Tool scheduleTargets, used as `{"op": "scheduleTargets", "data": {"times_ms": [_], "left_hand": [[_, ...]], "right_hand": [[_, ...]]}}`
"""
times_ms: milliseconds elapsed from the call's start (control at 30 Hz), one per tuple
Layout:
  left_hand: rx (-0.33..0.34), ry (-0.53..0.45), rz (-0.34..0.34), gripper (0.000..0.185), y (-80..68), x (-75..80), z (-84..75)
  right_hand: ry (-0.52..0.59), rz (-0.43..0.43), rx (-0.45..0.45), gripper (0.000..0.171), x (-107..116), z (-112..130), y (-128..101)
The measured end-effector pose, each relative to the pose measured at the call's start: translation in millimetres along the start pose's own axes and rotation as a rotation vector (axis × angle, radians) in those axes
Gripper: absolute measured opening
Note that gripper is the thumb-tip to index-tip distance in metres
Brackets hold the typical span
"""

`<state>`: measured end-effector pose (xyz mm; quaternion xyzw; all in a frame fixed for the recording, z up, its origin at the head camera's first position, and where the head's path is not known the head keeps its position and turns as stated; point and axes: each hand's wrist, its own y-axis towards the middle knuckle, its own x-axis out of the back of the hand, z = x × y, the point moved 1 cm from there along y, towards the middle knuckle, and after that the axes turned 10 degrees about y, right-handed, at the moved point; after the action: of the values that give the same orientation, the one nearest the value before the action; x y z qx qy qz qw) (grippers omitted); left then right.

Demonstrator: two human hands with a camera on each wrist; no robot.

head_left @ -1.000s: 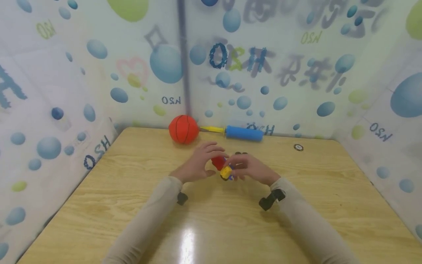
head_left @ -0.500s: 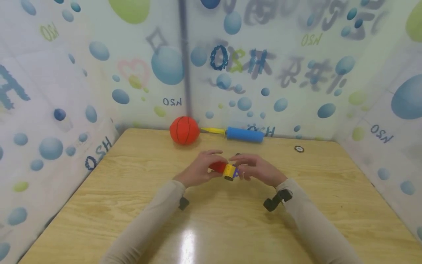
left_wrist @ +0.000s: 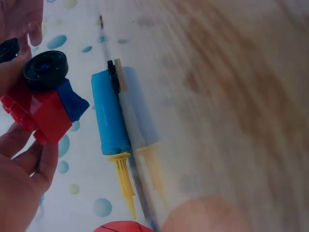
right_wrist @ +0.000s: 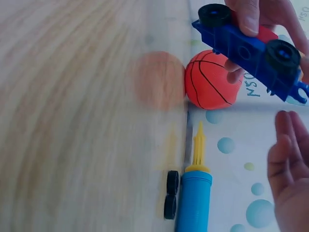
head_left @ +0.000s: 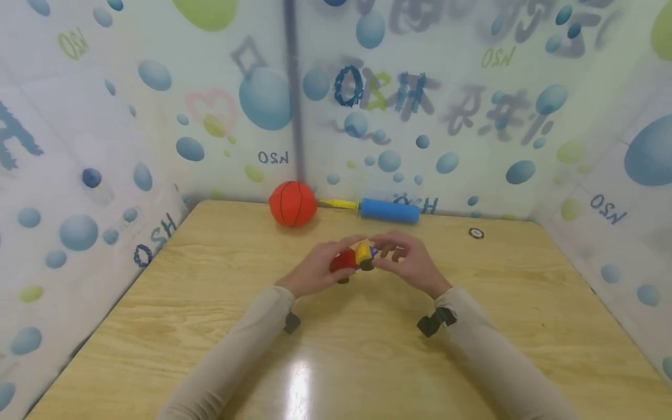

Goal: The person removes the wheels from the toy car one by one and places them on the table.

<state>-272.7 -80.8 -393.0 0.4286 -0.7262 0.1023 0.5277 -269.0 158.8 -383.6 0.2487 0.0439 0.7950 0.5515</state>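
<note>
My left hand (head_left: pixel 314 269) grips a small toy car (head_left: pixel 343 261) above the middle of the table, thumb on one side and fingers on the other. It has a red block body, a yellow block (head_left: pixel 363 252) at its right end, a blue chassis (right_wrist: pixel 244 50) and black wheels (left_wrist: pixel 46 70). The right wrist view shows the underside, with a blue hook at one end. My right hand (head_left: pixel 415 263) is close to that hook end, its fingers loosely bent; a gap separates them from the toy in the right wrist view.
Behind the hands, a red ball (head_left: pixel 293 204) with basketball lines sits at the table's back edge. A blue hand pump (head_left: pixel 389 210) with a yellow nozzle lies beside it. Two loose black wheels (right_wrist: pixel 171 194) stand near the pump. A small round disc (head_left: pixel 476 233) lies back right.
My left hand, open beside the toy car a second ago, has closed around it. The toy has been turned so its wheels show, and my right hand's fingers have come off it.
</note>
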Motion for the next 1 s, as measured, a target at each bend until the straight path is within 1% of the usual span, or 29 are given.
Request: {"op": "scheduleTargets", "data": {"times_ms": [133,200,267,367,467,567,700,867,1000], "left_hand": [[-0.017,-0.032,0.002,0.070,-0.8,-2.0,-0.5],[-0.005,-0.055,-0.003,0.067,-1.4,-1.9,-1.9],[0.021,-0.084,-0.005,0.063,-1.8,-1.2,-3.5],[0.079,-0.155,0.013,0.062,-1.7,0.4,-5.9],[0.119,-0.203,0.031,0.062,-0.8,1.6,-7.4],[0.122,-0.211,0.025,0.063,0.6,1.8,-7.9],[0.115,-0.229,0.010,0.063,1.9,0.2,-7.6],[0.131,-0.270,0.004,0.062,1.5,-2.0,-7.9],[0.159,-0.297,0.004,0.063,0.5,-2.4,-8.6]], "right_hand": [[0.005,-0.067,0.042,0.035,-5,2,-3],[0.010,-0.088,0.059,0.032,-7,6,-5],[0.020,-0.093,0.075,0.030,-9,15,-6],[0.022,-0.083,0.091,0.028,-12,29,-7],[0.019,-0.070,0.097,0.028,-14,35,-7],[0.018,-0.074,0.085,0.029,-14,26,-4],[0.036,-0.063,0.056,0.031,-14,7,0],[0.096,-0.023,0.024,0.029,-16,4,0],[0.117,0.005,0.036,0.028,-17,7,0]]}}
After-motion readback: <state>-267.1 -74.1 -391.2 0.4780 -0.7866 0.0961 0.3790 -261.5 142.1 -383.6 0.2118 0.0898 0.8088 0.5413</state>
